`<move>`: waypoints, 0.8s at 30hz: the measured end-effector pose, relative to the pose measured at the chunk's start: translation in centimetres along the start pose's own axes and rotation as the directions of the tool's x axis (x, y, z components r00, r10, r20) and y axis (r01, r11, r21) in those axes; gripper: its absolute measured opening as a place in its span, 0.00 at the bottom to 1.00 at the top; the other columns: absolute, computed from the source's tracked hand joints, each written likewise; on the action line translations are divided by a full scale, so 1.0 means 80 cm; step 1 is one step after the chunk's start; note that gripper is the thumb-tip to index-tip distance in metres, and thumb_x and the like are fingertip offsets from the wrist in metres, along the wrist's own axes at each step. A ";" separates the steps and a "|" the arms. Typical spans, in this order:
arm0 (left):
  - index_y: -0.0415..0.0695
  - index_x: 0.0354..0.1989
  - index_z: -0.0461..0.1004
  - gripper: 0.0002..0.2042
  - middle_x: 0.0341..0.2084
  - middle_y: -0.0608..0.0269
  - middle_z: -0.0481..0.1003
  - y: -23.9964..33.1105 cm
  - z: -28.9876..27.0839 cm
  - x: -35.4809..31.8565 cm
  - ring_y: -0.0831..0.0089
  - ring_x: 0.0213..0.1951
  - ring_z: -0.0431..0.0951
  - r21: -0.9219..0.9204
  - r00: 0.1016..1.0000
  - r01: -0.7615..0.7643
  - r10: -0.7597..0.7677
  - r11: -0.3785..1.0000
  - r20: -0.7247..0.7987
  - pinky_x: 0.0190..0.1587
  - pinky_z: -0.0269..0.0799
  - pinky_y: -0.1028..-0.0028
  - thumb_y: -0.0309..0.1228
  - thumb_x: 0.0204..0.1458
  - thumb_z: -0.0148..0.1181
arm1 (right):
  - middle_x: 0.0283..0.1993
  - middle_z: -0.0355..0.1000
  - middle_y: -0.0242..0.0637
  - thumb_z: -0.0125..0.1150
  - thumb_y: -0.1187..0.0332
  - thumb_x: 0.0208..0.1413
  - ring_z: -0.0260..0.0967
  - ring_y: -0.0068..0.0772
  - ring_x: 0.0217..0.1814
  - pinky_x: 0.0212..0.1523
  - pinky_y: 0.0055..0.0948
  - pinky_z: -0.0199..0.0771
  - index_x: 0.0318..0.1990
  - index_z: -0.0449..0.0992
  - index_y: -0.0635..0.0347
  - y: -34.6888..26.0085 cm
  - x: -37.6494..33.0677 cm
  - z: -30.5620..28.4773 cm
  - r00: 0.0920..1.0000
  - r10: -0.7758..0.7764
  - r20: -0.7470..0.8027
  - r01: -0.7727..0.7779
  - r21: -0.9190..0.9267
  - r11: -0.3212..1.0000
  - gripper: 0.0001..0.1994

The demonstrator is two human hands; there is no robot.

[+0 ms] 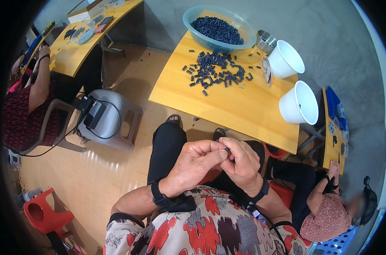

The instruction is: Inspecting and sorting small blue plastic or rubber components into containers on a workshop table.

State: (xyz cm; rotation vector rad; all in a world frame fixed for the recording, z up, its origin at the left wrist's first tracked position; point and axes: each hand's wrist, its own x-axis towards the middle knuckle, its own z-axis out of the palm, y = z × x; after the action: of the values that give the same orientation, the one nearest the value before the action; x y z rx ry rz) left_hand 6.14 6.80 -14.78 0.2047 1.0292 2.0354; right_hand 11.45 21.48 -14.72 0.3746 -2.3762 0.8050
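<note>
Above my lap, my left hand (196, 163) and my right hand (240, 161) meet with pinched fingers. Between their fingertips sits a small dark piece (227, 149), mostly hidden, so its exact kind cannot be made out. Beyond my hands, a loose pile of small black cylindrical pieces (214, 68) is spread on the yellow wooden table (239, 108). At the table's far edge a translucent bluish basin (188, 26) holds a large heap of the same dark pieces.
Two white buckets (288, 59) (293, 104) stand at the table's right side, near a metal bowl (267, 41) and a clear plastic lid (267, 70). A grey stool (112, 119) carries a black device with cables. People sit at tables on the left and right. A red chair (46, 212) is lower left.
</note>
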 end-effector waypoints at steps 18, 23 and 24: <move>0.34 0.36 0.74 0.07 0.31 0.59 0.76 -0.011 -0.013 0.003 0.76 0.33 0.77 -0.077 1.000 -0.005 0.003 0.997 -0.017 0.39 0.75 0.76 0.25 0.55 0.52 | 0.34 0.72 0.43 0.61 0.82 0.39 0.69 0.34 0.26 0.28 0.26 0.70 0.45 0.71 0.66 -0.005 0.006 -0.004 0.986 0.090 0.139 -0.090 -0.008 0.996 0.20; 0.35 0.38 0.74 0.08 0.32 0.56 0.77 0.001 -0.020 0.001 0.73 0.34 0.78 -0.076 0.998 0.063 -0.061 0.995 0.031 0.38 0.76 0.74 0.27 0.55 0.53 | 0.41 0.74 0.42 0.57 0.76 0.51 0.73 0.26 0.36 0.38 0.23 0.73 0.51 0.69 0.65 0.001 0.015 -0.034 0.847 0.348 0.402 -0.498 0.367 0.786 0.17; 0.35 0.39 0.74 0.09 0.32 0.56 0.77 0.002 -0.020 0.000 0.73 0.33 0.78 -0.062 0.997 0.074 -0.072 0.995 0.039 0.38 0.76 0.74 0.28 0.55 0.53 | 0.42 0.74 0.40 0.56 0.75 0.53 0.73 0.25 0.39 0.40 0.22 0.72 0.48 0.71 0.65 0.004 0.015 -0.036 0.835 0.357 0.417 -0.520 0.390 0.760 0.14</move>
State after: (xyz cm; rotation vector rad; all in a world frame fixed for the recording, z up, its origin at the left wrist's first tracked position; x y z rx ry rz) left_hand 5.28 5.79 -15.68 0.1680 0.9351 1.9881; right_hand 11.65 23.45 -12.25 0.1299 -2.5732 1.7132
